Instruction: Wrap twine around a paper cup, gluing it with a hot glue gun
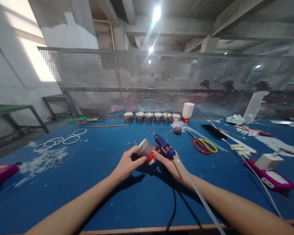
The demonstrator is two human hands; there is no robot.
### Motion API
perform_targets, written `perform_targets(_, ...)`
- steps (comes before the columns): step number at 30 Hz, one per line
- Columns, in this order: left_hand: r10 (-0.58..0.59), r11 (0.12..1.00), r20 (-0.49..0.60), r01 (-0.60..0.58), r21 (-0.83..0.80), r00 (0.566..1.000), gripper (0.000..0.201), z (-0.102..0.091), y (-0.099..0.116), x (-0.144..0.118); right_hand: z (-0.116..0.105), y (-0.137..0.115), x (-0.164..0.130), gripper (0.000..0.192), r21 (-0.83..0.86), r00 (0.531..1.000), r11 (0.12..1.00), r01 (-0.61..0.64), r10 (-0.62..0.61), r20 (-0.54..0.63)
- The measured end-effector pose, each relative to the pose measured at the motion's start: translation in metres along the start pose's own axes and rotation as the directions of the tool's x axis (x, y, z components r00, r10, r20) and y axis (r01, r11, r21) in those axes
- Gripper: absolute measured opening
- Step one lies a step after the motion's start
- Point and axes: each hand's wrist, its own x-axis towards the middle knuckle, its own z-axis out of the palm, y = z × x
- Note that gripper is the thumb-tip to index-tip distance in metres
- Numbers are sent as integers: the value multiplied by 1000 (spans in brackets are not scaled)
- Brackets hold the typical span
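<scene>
Plainly, risk is hot glue: nozzle of blue glue gun (pixel 163 147) sits close beside left hand (pixel 127 164) fingertips, so burn or stray string on skin likely if the cup turns. Clear glue stick (pixel 198 192) trailing behind right hand (pixel 172 164) could snag the forearm. Small paper cup wrapped in grey-brown twine, red band at rim (pixel 145 150), lies on its side, clamped between left fingers and thumb. Right fingers closed round gun grip.
</scene>
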Motion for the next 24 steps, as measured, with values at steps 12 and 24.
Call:
perform_targets(12, -7, 982, -93, 24, 185, 996, 36, 9, 8, -8, -2, 3, -2, 24, -367, 951, 884, 291, -307, 14)
perform_targets(24, 100, 943, -140, -49, 329, 985, 25, 6, 2, -7, 0, 6, -1, 18, -415, 926, 841, 348, -378, 10)
